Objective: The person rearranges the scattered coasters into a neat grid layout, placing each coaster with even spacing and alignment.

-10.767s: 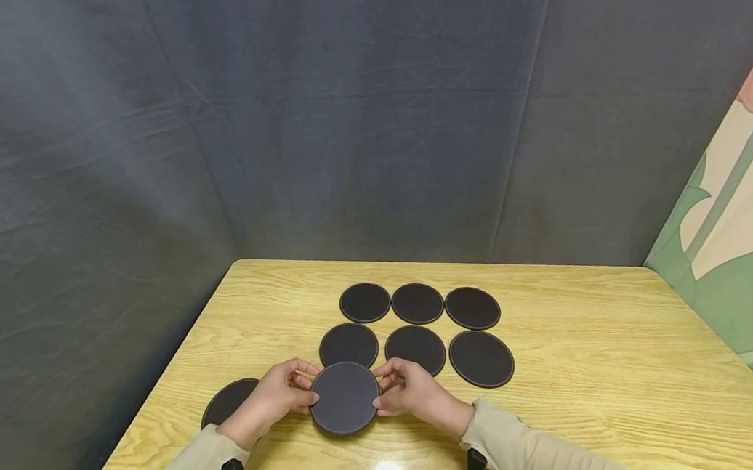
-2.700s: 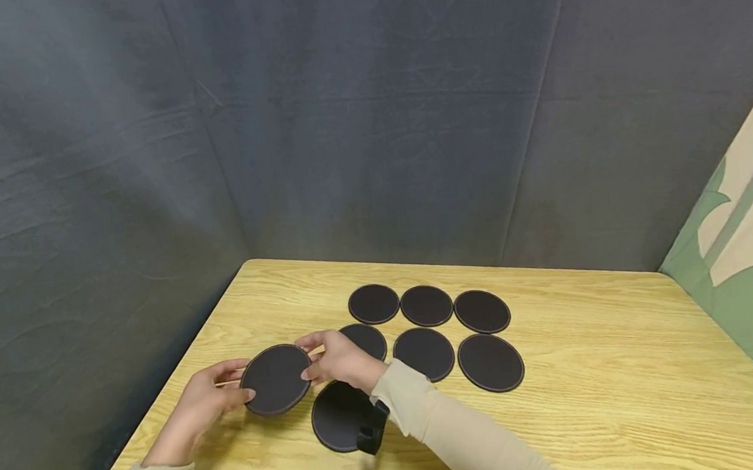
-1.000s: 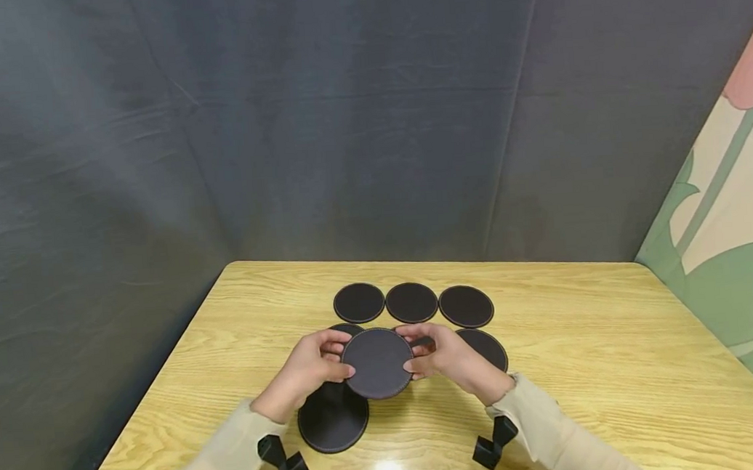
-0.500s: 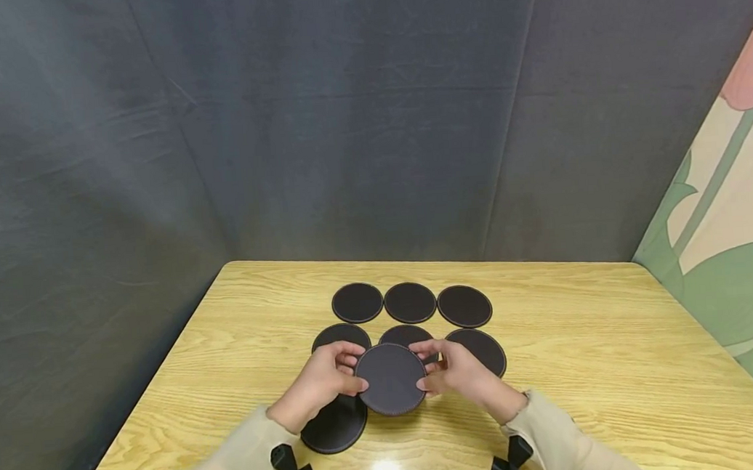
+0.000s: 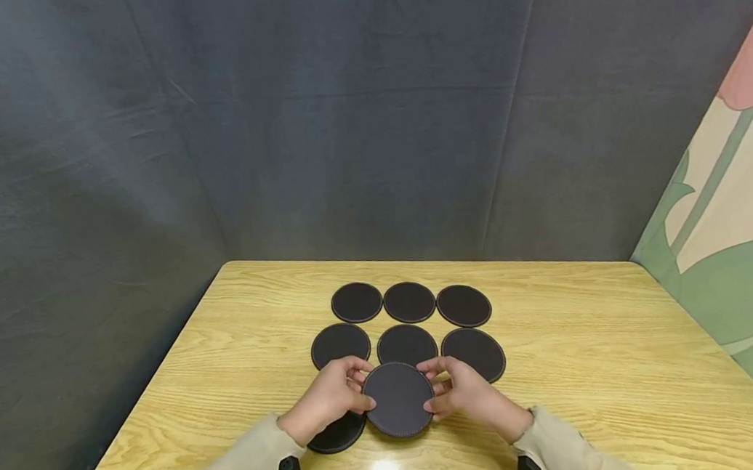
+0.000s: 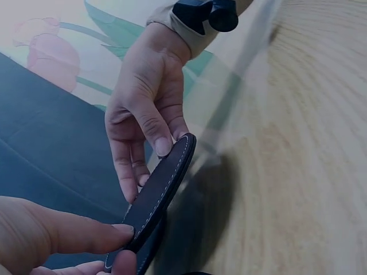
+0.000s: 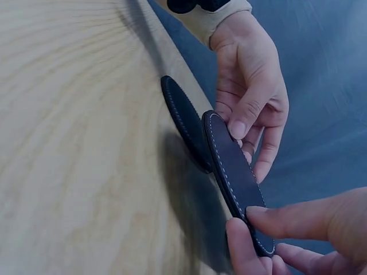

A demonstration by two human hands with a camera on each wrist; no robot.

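Note:
In the head view, my left hand (image 5: 335,398) and right hand (image 5: 462,393) pinch opposite edges of a round black coaster (image 5: 398,399) with light stitching round its rim. Both wrist views show thumbs on its upper face and fingers beneath. The coaster (image 7: 238,166) hangs tilted just over the wood, its shadow below. Left of it a second coaster (image 5: 339,435) lies flat, partly covered by my left hand. Beyond the held one lies the middle row's centre coaster (image 5: 407,343), flanked by a left coaster (image 5: 340,344) and a right coaster (image 5: 474,354).
A farther row holds a left coaster (image 5: 357,302), a middle coaster (image 5: 409,302) and a right coaster (image 5: 464,305), all flat on the wooden table (image 5: 588,351). A dark curtain (image 5: 355,120) stands behind and to the left; a flower-patterned cloth (image 5: 732,254) hangs at the right.
An earlier coaster was set down at front left. The present one was lifted at the far left, carried right, then drawn nearer and lower, uncovering the middle row. Both hands kept hold.

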